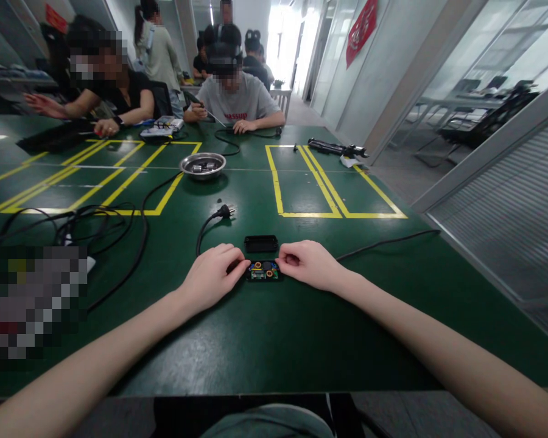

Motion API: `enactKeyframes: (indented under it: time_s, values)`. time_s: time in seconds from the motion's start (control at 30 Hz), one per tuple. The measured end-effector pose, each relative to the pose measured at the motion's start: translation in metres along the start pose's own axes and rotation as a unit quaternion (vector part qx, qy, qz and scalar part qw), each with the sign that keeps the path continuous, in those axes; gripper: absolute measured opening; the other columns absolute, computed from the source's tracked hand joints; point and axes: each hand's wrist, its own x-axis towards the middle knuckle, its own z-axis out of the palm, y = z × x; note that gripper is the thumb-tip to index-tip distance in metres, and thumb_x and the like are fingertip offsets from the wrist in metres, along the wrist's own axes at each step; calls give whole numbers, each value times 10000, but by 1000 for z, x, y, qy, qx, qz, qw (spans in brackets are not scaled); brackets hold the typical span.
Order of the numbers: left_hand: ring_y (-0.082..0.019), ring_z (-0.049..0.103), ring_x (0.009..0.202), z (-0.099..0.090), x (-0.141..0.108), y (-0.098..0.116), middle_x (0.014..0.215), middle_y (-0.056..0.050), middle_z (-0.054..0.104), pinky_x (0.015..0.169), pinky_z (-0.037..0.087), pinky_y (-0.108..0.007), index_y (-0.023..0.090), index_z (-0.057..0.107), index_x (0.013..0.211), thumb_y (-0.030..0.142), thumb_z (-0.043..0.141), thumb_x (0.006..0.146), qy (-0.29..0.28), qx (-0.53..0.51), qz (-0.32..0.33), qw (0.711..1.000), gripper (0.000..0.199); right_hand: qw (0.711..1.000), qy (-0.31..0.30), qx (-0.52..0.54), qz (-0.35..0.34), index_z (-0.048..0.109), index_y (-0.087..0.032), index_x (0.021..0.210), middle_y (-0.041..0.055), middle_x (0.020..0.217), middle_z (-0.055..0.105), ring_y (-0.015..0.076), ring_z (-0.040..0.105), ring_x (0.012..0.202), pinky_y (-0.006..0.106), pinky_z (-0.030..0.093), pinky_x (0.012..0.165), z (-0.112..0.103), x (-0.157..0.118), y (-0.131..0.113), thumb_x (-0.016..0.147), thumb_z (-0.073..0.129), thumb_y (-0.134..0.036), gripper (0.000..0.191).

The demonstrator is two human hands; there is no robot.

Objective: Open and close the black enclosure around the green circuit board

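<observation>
An opened black power adapter (265, 272) lies on the green table between my hands, its circuit board with copper-wound coils facing up. My left hand (215, 274) is closed in a pinch at the adapter's left end. At the right end, my right hand (308, 263) pinches with thumb and forefinger; the exact spot under the fingertips is too small to make out. Just beyond the board sits the black casing half (261, 243), hollow side showing. A black cord with a plug (223, 212) comes out from behind my left hand. Another black cord (388, 242) runs off to the right.
A metal bowl (203, 166) holding small metal parts stands farther back. Coiled black cables (105, 225) lie at left, near a blurred-out object (31, 301). Yellow tape (310, 215) marks rectangles. Two people sit across the table; a black tool-like object (335, 148) lies back right.
</observation>
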Motion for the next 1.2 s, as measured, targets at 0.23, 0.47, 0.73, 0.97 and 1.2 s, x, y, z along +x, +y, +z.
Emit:
enactKeyframes:
  time_s: [0.23,0.47,0.73,0.97,1.2]
  values:
    - [-241,644,910,4,5,-13,959,-66,680,815,520,-372,174,717,1105,349,520,1006,64,-40,-35,997,281,989,138,52,29,616,-198,729,-19,643,555,123,487,571,262,336,579,3,0,14,963,593,-363,287]
    - [-239,651,887,8,8,-11,938,-75,710,816,528,-375,179,771,982,341,586,954,67,-84,-38,994,248,991,112,79,1,705,-199,904,16,838,624,147,548,697,286,447,669,10,7,25,903,694,-293,94]
    - [-186,650,685,1,7,-4,772,-20,748,689,511,-305,187,736,843,343,649,863,61,-206,-97,972,179,983,124,124,-43,625,-202,794,0,733,657,148,592,656,285,455,637,6,1,14,888,668,-249,113]
    - [-192,695,695,-4,5,-1,775,-25,782,671,520,-291,185,706,860,361,644,858,67,-242,-88,964,186,958,102,266,-14,633,-209,842,20,802,716,157,673,688,293,565,639,5,-3,8,864,690,-339,144]
    - [-196,727,698,-5,2,2,769,-23,790,654,523,-292,193,673,867,344,618,901,54,-235,-58,969,164,906,70,412,58,623,-211,949,34,919,733,168,744,739,330,630,744,6,-1,11,776,797,-365,290]
